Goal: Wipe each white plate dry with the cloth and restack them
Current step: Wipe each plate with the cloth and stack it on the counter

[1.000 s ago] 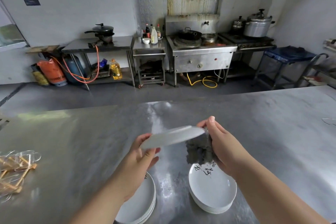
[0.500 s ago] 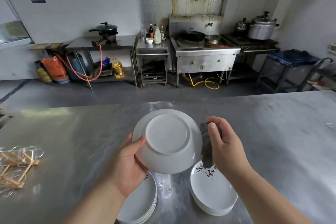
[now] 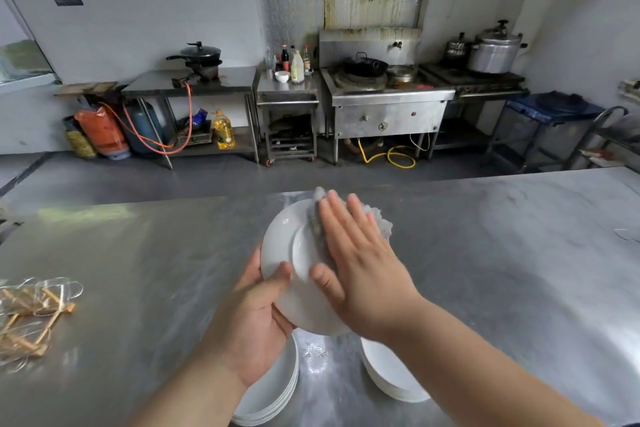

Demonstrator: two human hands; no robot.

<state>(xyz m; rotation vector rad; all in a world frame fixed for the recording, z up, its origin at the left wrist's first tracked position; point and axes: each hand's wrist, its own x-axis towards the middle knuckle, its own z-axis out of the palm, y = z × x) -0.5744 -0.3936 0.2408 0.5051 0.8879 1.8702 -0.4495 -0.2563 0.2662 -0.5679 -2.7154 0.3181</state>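
Now the right hand (image 3: 360, 274) has moved from the right edge of the plate (image 3: 280, 246) onto its back. Before, it was pinching the cloth (image 3: 316, 211) at the rim. It lies flat, with the fingers straight and a little apart, and it presses the gray cloth against the bottom of the plate. Bits of cloth stick out past the fingertips at the top and on the right.

The left hand (image 3: 256, 319) holds the same plate at its near left edge. Its thumb lies on the back of the plate and the palm cups the rim. The other fingers are hidden behind the plate.

The white plate is up in the air above the table (image 3: 138, 270), tipped so that its bottom faces the person.

Right under the hands, two piles of white plates stand on the shiny metal table. The left pile (image 3: 273, 388) is partly hidden by the left arm, and the right pile (image 3: 388, 378) by the right arm. They sit near each other but do not touch, and a small wet patch (image 3: 315, 354) shines between them.

Well off to the left on the table lies a bundle (image 3: 31, 315) of clear plastic and thin wooden sticks.

Far across the floor a metal stove (image 3: 388, 111) with a black pan (image 3: 363, 66) stands by the wall. A big silver pot (image 3: 493, 52) is to its right. An orange gas tank (image 3: 104, 132) and a yellow bottle (image 3: 223, 130) are to its left.
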